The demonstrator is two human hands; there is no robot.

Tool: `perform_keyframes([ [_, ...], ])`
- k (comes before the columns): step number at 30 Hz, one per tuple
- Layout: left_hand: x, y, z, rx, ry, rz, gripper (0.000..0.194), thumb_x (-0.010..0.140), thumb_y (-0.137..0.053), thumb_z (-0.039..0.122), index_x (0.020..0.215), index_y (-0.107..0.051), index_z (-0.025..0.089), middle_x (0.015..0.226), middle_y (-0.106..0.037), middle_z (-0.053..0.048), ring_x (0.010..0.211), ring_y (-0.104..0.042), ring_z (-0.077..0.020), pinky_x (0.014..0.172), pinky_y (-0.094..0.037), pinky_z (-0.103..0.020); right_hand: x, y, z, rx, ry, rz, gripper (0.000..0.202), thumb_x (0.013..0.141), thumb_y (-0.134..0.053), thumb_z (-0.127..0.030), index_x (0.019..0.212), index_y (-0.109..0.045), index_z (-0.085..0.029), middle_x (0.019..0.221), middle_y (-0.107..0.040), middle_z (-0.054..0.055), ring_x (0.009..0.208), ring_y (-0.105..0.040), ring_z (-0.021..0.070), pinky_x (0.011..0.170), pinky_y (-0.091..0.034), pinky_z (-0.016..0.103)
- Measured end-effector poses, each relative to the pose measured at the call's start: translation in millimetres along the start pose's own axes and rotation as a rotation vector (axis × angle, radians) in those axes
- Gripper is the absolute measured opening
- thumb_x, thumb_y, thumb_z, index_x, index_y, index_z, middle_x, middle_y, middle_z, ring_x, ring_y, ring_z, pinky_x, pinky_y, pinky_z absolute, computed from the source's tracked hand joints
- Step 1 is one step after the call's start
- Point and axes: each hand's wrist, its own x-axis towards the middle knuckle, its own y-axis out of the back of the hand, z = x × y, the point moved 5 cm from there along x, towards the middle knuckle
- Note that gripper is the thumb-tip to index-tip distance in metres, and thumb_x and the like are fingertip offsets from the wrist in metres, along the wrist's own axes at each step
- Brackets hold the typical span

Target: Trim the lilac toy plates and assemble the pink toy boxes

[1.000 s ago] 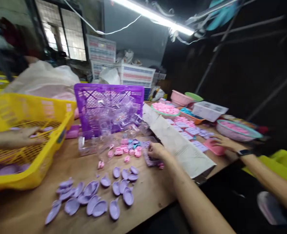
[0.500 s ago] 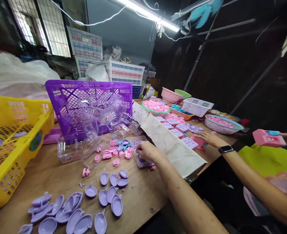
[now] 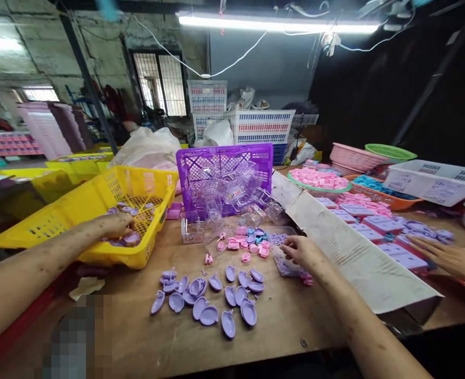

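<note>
My left hand (image 3: pixel 119 225) reaches into the yellow basket (image 3: pixel 159 231) with its fingers curled down at a purple oval plastic shell (image 3: pixel 131 238) among other such shells. The fingers look closed on its edge. My right hand (image 3: pixel 304 249) hovers over a clear tray (image 3: pixel 289 267) of small purple parts. Its thumb and fingertips are brought together, and what lies between them is too small to make out. Several purple oval shells (image 3: pixel 209 315) with little stalks lie scattered on the wooden table (image 3: pixel 279 331). Small pink parts (image 3: pixel 234 243) are heaped left of the tray.
A purple crate (image 3: pixel 224 151) of clear plastic cases stands behind. To the right, a long white cardboard strip (image 3: pixel 346 252) divides the table. Past it are purple-and-pink boxes (image 3: pixel 382 223), baskets of pink parts (image 3: pixel 319 179) and a co-worker's hand (image 3: pixel 449 258).
The view has swung left, bringing the yellow basket and my left hand fully into sight. My right hand stays at the clear tray. The co-worker's hand still rests by the boxes.
</note>
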Motion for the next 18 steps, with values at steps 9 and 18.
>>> perform_keyframes([
  [9,-16.4,-0.9,-19.5,0.008,0.081,0.074,0.027,0.106,-0.075,0.039,0.114,-0.075,0.014,0.111,-0.078,-0.007,0.099,-0.076,-0.0213,0.093,-0.065,-0.042,-29.4,24.2,-15.5,0.416,0.051,0.283,0.056,0.071,-0.074,-0.077,0.090,-0.072,-0.024,0.076,-0.081,0.011,0.071,-0.080,0.0314,0.063,-0.062,0.039],
  [18,-83.3,51.1,42.7,-0.074,-0.210,0.545,0.035,0.100,-0.063,0.039,0.121,-0.080,0.017,0.112,-0.076,-0.011,0.104,-0.073,-0.0255,0.097,-0.055,-0.036,-77.6,-14.8,-59.3,1.055,0.000,0.156,0.070,0.050,-0.108,-0.070,0.088,-0.081,-0.018,0.082,-0.080,0.009,0.074,-0.078,0.0217,0.067,-0.068,0.027],
])
